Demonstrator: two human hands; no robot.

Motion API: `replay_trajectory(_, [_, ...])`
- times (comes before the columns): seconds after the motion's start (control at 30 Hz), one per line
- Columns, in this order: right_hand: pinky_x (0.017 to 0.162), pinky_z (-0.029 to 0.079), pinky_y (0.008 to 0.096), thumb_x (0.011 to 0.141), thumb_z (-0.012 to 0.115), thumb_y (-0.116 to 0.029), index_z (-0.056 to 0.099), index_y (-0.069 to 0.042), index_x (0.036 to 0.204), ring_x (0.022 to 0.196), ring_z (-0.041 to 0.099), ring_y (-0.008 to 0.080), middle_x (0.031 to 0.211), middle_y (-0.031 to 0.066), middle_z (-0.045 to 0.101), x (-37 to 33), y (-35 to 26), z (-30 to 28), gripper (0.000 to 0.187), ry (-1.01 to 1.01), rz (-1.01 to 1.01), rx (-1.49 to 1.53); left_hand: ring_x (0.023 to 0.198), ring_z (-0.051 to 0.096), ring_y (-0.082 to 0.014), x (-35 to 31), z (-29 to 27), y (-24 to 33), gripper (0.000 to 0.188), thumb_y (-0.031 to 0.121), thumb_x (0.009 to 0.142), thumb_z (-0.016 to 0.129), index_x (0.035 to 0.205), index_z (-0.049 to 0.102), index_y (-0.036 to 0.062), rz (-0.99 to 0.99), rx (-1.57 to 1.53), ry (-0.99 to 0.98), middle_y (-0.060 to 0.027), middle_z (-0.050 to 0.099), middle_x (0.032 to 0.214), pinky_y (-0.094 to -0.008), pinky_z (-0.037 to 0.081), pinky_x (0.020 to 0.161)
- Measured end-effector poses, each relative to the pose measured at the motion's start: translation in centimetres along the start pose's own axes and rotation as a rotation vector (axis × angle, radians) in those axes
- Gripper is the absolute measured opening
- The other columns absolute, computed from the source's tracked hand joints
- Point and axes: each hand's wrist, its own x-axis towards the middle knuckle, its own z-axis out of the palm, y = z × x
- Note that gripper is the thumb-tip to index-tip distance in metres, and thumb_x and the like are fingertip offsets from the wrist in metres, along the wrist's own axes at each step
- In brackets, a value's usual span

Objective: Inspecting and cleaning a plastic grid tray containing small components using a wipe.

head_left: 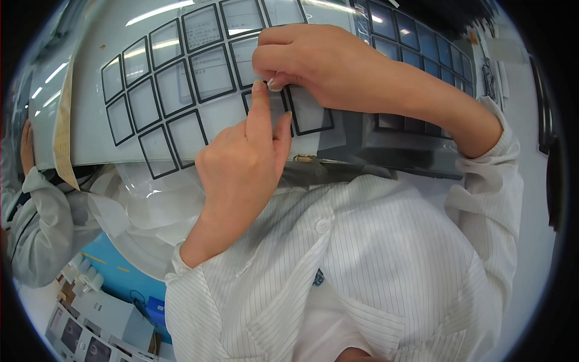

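While left hand (240,155) points, right hand (316,66) (curled) overhangs black-edged panels (211,73).

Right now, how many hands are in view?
3: the wearer's left hand and right hand, both at the black-bordered panes, plus a co-worker's hand near the left edge. Others may be hidden.

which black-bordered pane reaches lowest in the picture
The leftmost pane in the row nearest the person's body, left of the left hand; its bottom corner sits lower than any other pane's.
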Motion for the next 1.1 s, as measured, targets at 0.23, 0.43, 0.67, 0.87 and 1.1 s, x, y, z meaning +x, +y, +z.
replay_trajectory(0.23, [0.066,0.048,0.0382,0.081,0.066,0.002,0.054,-0.003,0.084,0.081,0.061,0.0271,0.086,0.0066,0.056,0.4,0.2,-0.6,0.013,-0.071,-0.061,0.02,0.042,0.049,-0.0176,0.0,-0.1,0.0,0.044,0.021,0.084,0.076,0.12,0.066,-0.0015,0.014,0.014,-0.008,-0.0015,0.05,0.052,-0.0322,0.037,0.039])
replay_trajectory(0.43, [0.066,0.048,0.038,0.087,0.065,-0.011,0.059,0.0,0.083,0.076,0.062,0.0283,0.079,0.0116,0.06,0.5,-0.9,-4.4,0.013,-0.113,-0.087,-0.019,0.042,0.049,-0.0172,-0.2,0.0,-0.1,0.043,0.021,0.083,0.076,0.119,0.066,-0.0013,0.002,-0.009,0.021,-0.0011,0.05,0.052,-0.032,0.037,0.038])
replay_trajectory(0.67, [0.072,0.048,0.0384,0.089,0.061,-0.001,0.056,-0.003,0.094,0.084,0.059,0.0281,0.094,0.0094,0.057,-0.8,-0.1,-0.2,0.008,0.061,-0.041,0.1,0.042,0.048,-0.0178,-0.1,-0.2,0.1,0.043,0.019,0.084,0.075,0.123,0.065,0.0019,-0.019,-0.017,0.001,-0.0024,0.05,0.052,-0.0327,0.037,0.04])
replay_trajectory(0.87, [0.07,0.048,0.0392,0.089,0.065,-0.007,0.056,-0.002,0.094,0.081,0.059,0.03,0.091,0.0096,0.058,-0.5,-0.5,-0.4,0.011,0.015,-0.103,-0.018,0.042,0.047,-0.0184,-0.2,0.1,0.0,0.046,0.015,0.084,0.076,0.127,0.064,0.005,-0.039,-0.045,0.012,-0.0034,0.05,0.051,-0.033,0.036,0.042])
replay_trajectory(1.1, [0.069,0.048,0.0401,0.088,0.065,-0.008,0.055,-0.002,0.092,0.079,0.06,0.0314,0.086,0.0107,0.058,-0.9,-1.3,-0.6,0.012,-0.019,-0.012,-0.113,0.042,0.046,-0.0179,-0.2,0.0,0.0,0.047,0.015,0.083,0.076,0.127,0.064,0.0047,-0.029,-0.049,0.019,-0.0031,0.05,0.052,-0.0328,0.036,0.042])
